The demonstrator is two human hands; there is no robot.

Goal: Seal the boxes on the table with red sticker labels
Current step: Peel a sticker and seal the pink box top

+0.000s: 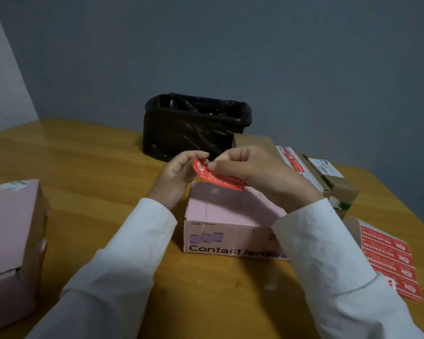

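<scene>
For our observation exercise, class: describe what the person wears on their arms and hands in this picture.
Both arms are covered by long white sleeves, loose and creased, ending at the wrists. The left hand and the right hand are bare: no gloves. No rings, watch or bracelet can be seen, and the sleeves show no markings or logos.

Plain room used as a small packing station, wooden table [83, 162] against bare grey wall [255, 57], lined bin [196, 123] at twelve o'clock, cardboard parcels [328, 179] at two o'clock, red label sheet [389, 260] at three o'clock.
</scene>
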